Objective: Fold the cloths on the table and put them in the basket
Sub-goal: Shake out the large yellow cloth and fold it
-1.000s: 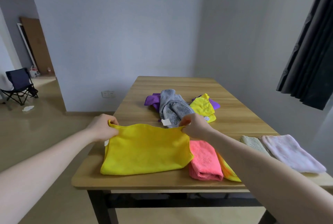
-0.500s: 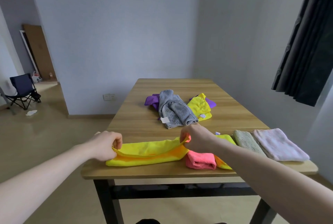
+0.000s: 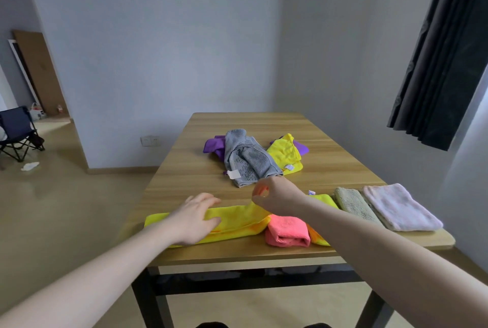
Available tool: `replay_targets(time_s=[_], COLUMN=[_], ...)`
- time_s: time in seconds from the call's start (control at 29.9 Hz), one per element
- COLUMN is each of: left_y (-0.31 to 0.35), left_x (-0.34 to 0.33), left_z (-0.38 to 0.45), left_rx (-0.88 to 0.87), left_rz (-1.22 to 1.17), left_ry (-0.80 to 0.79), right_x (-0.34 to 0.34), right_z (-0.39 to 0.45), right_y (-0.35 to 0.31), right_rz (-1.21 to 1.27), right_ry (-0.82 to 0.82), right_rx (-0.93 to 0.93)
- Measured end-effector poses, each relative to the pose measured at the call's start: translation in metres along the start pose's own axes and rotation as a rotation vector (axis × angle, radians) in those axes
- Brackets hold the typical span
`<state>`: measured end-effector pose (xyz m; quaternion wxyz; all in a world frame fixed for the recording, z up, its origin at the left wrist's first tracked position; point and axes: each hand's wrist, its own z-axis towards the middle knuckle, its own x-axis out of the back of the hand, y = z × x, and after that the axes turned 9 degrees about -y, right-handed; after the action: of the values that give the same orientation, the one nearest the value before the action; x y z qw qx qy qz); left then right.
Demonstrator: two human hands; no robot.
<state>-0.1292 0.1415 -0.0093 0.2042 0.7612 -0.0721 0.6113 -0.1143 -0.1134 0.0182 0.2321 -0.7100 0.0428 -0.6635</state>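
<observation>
A yellow cloth [image 3: 237, 219] lies folded into a long narrow strip along the near edge of the wooden table [image 3: 248, 127]. My left hand [image 3: 194, 218] rests flat on its left half with the fingers straight. My right hand [image 3: 277, 193] hovers over the strip's right end with fingers curled, and it pinches the raised corner there. A folded pink cloth [image 3: 287, 230] sits right beside that end. An unfolded pile lies mid-table: a grey cloth [image 3: 248, 161], a purple cloth [image 3: 212, 145] and a second yellow cloth [image 3: 285, 153]. No basket is in view.
Folded cloths line the table's right near edge: a beige-green one [image 3: 352, 205] and a pale pink one [image 3: 396, 207]. A yellow-orange cloth [image 3: 319, 239] pokes out from under the pink one. A dark curtain [image 3: 435, 50] hangs at right; a folding chair [image 3: 18, 132] stands far left.
The yellow cloth went from a wide sheet to a narrow strip as both hands brought its far edge toward me. My left hand let go and now lies flat on it.
</observation>
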Motion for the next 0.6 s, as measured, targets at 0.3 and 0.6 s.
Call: replay_targets(time_s=[0.3, 0.6], left_y=[0.005, -0.002], left_x=[-0.045, -0.055], left_z=[0.023, 0.024], left_rx=[0.059, 0.049], left_rz=[0.070, 0.084], left_ry=[-0.043, 0.019], right_x=[-0.022, -0.013], right_z=[0.026, 0.035], right_y=[-0.002, -0.003], right_rz=[-0.261, -0.202], right_ry=[-0.286, -0.350], right_rx=[-0.186, -0.253])
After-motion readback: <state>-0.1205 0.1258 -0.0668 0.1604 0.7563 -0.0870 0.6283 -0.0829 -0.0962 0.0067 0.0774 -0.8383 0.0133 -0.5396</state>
